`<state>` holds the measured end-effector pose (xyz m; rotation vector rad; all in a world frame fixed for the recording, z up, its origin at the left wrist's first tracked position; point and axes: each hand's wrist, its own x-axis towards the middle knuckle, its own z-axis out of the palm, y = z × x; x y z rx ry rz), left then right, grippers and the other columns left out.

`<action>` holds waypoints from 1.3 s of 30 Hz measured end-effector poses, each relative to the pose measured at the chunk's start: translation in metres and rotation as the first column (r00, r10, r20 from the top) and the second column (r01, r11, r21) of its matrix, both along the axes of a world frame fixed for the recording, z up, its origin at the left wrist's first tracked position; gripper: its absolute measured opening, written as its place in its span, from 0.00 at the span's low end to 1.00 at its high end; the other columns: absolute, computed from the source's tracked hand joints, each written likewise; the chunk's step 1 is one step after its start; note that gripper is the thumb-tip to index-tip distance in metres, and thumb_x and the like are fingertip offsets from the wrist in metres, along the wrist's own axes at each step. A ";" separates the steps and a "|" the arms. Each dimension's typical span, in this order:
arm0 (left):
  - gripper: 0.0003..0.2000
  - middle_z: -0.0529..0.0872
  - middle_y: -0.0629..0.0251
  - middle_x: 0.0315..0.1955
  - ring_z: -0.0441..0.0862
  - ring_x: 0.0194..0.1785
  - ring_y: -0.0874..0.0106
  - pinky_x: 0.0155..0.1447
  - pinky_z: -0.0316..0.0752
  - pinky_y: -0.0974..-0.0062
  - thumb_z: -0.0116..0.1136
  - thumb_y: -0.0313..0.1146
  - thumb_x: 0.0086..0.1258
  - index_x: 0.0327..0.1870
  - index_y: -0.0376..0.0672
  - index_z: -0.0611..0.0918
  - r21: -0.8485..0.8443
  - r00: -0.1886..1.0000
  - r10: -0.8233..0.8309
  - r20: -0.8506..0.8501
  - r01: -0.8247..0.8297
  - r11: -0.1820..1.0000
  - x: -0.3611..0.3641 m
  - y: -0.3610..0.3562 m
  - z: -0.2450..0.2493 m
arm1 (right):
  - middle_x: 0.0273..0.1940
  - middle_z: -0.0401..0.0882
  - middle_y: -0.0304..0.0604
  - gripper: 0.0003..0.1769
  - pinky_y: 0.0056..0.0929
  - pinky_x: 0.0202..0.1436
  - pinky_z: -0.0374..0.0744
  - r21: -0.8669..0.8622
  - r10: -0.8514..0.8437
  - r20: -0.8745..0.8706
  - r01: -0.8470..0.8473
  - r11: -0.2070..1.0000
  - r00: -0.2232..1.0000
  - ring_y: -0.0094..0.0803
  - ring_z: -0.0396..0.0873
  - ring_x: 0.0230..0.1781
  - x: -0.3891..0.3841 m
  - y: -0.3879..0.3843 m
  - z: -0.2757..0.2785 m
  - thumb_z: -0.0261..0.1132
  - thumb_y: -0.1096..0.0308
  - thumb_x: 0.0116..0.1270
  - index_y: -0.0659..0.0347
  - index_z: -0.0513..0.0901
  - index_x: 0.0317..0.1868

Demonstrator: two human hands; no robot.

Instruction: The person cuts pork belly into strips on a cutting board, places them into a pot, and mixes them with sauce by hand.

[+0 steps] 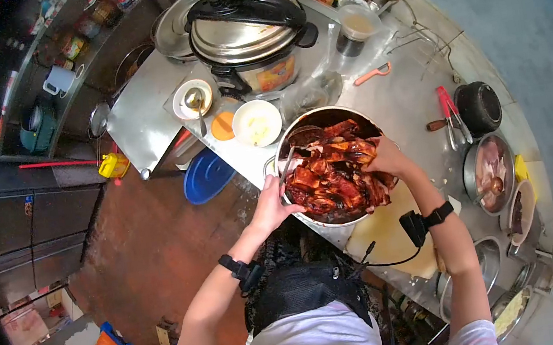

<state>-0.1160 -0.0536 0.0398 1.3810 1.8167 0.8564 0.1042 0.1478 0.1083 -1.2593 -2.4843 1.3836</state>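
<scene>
A large round pot [335,218] full of dark red, glossy sauced meat [333,175] stands at the front edge of the metal counter. My left hand [272,206] is at the pot's left rim, its thumb over the edge by the meat and its fingers near the handle of a utensil [287,165] that leans inside. At the right side of the pot, my right hand [386,159] reaches in over the rim, fingers bent against the meat, their tips partly hidden. A white bowl [257,123] with pale yellow bits sits just behind the pot.
Behind are a pressure cooker [249,43] and a bowl with a spoon [192,100]. An orange peeler [372,74], red tongs [450,115], a black pan [479,107] and a basin of raw meat [490,172] lie rightward. A cutting board [393,234] is right of the pot.
</scene>
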 end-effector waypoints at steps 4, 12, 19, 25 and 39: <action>0.43 0.70 0.56 0.37 0.71 0.42 0.58 0.48 0.70 0.66 0.79 0.34 0.34 0.59 0.40 0.70 -0.013 1.000 -0.003 -0.015 0.003 1.000 0.000 0.000 0.001 | 0.35 0.83 0.50 0.28 0.35 0.47 0.77 0.093 -0.062 -0.029 0.064 0.994 0.998 0.44 0.82 0.35 0.014 -0.007 -0.010 0.75 0.56 0.36 0.62 0.83 0.40; 0.44 0.70 0.55 0.38 0.72 0.43 0.57 0.49 0.70 0.65 0.79 0.34 0.34 0.59 0.40 0.70 -0.047 1.000 -0.005 -0.013 0.004 0.999 0.000 0.001 0.008 | 0.27 0.81 0.47 0.21 0.36 0.39 0.78 0.681 0.075 0.213 -0.203 0.703 0.974 0.42 0.81 0.34 -0.010 -0.035 0.053 0.72 0.60 0.37 0.61 0.80 0.33; 0.42 0.71 0.54 0.39 0.72 0.45 0.56 0.50 0.70 0.65 0.79 0.35 0.35 0.57 0.37 0.70 -0.023 1.000 0.009 0.003 -0.009 1.000 0.000 0.001 0.003 | 0.24 0.80 0.45 0.09 0.35 0.36 0.78 0.637 0.328 0.347 -0.477 0.606 0.879 0.39 0.80 0.31 -0.062 -0.048 0.023 0.67 0.68 0.39 0.60 0.80 0.25; 0.41 0.70 0.56 0.36 0.71 0.41 0.57 0.45 0.69 0.65 0.79 0.36 0.33 0.54 0.36 0.72 -0.017 1.000 0.021 -0.008 -0.021 1.000 0.000 -0.001 -0.005 | 0.29 0.81 0.45 0.07 0.33 0.38 0.77 0.455 0.473 0.503 -0.687 0.566 0.723 0.39 0.81 0.34 -0.073 -0.042 0.002 0.66 0.68 0.43 0.59 0.82 0.26; 0.41 0.70 0.57 0.35 0.71 0.39 0.59 0.43 0.69 0.66 0.79 0.37 0.35 0.55 0.37 0.71 0.132 1.000 0.020 -0.006 -0.019 0.991 -0.001 0.000 -0.010 | 0.62 0.62 0.54 0.42 0.43 0.62 0.68 0.405 0.256 0.393 -0.416 0.814 0.883 0.55 0.61 0.63 -0.020 -0.027 -0.047 0.64 0.71 0.45 0.63 0.60 0.64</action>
